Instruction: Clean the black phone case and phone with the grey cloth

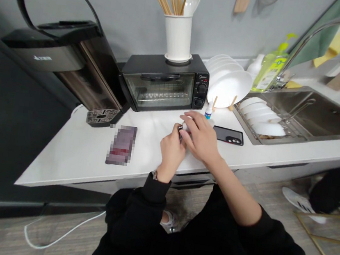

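Note:
My left hand (171, 151) is closed over the white counter, its thumb and forefinger around a small object with a white part and a dark shiny part (180, 127). Bent over the same object, my right hand (201, 137) has its thumb and fingers closing on it from the right. Most of the object is hidden by my fingers, so its kind cannot be told. Just beyond my right hand stands a small white bottle with a blue label (208, 110). To the right lies a black-edged phone or phone case (228, 135) with camera openings.
A blurred-out flat phone-shaped thing (121, 145) lies left. Behind are a toaster oven (165, 86), a white chopstick holder (178, 37) and racked plates (232, 87). A tall drink machine (81, 67) stands left; a sink (316, 116) with bowls (262, 116) is right.

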Tool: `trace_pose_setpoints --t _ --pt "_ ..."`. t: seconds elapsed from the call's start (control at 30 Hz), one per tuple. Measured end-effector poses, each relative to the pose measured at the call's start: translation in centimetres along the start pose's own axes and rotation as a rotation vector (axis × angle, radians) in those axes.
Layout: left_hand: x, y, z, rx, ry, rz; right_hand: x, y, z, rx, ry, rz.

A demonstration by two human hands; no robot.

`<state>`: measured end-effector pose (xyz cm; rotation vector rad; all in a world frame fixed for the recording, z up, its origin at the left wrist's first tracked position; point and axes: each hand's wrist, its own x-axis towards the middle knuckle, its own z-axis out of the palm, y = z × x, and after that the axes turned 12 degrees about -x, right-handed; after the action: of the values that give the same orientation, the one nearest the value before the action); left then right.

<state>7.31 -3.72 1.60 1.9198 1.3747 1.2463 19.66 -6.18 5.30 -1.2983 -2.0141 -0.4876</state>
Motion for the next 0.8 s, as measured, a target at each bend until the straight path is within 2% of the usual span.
trace_pose_setpoints --t 0.03,0.1,0.17,0.27,0.33,0.37,0.5,0.57,0.67,0.73,0.8 --pt "-0.1 -0.2 -0.1 -0.003 -0.001 -0.006 -0.1 0.5 -0.2 0.027 0.001 0.021" --pt "-0.2 -0.9 -0.2 -0.088 -0.007 -0.018 -0.3 1.6 -0.6 0.132 -0.035 -0.033" --pt "0.0 -1.5 0.1 -0.304 0.000 0.010 -0.8 2.5 -0.6 0.301 -0.052 -0.039" --pt "0.6 -1.7 1.2 -0.668 0.062 0.061 -1.9 2.7 0.3 0.570 -0.007 0.199" --pt "0.9 -1.2 2.1 -0.843 0.083 -0.007 -2.9 1.9 1.3 0.682 -0.008 0.337" --pt "1.0 -0.9 2.4 -0.921 0.080 -0.080 -3.4 1.4 1.9 0.706 -0.038 0.349" --pt "0.8 0.3 2.9 -1.208 0.040 -0.462 -5.2 -0.5 3.5 0.564 -0.260 0.168" --pt "0.1 0.5 2.7 -1.269 -0.004 -0.583 -5.3 -0.5 4.1 0.454 -0.345 0.120" --pt "-1.6 0.2 3.0 -1.301 -0.070 -0.625 -4.8 -0.3 4.7 0.375 -0.433 0.134" --pt "-2.8 -0.2 3.5 -1.320 -0.020 -0.610 -4.8 -0.7 4.2 0.358 -0.498 0.095" --pt "-3.7 -0.5 4.0 -1.331 0.073 -0.593 -5.6 -1.7 2.8 0.349 -0.538 0.005"
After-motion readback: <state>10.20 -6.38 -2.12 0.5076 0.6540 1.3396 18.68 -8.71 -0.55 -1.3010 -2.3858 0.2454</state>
